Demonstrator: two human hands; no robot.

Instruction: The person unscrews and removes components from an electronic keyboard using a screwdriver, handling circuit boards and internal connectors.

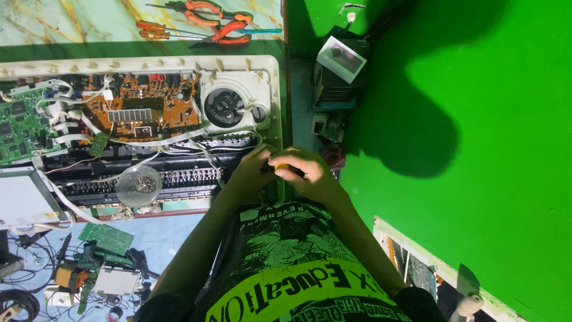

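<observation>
Opened keyboard chassis (271, 77), brown circuit board (143, 107) exposed. Yellow-handled tool (281, 166) is clenched in right hand (304, 173); left hand (253, 170) is pressed beside it, grip indeterminable. Clear screw bowl (138, 185) is set nearby.

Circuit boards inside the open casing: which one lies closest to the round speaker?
The orange-brown board, directly beside the round speaker. The green board lies at the casing's far end.

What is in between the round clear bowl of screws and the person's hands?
In the head view, between the clear bowl and the left hand and right hand lie dark rows of key contacts with a white ribbon cable crossing them.
</observation>
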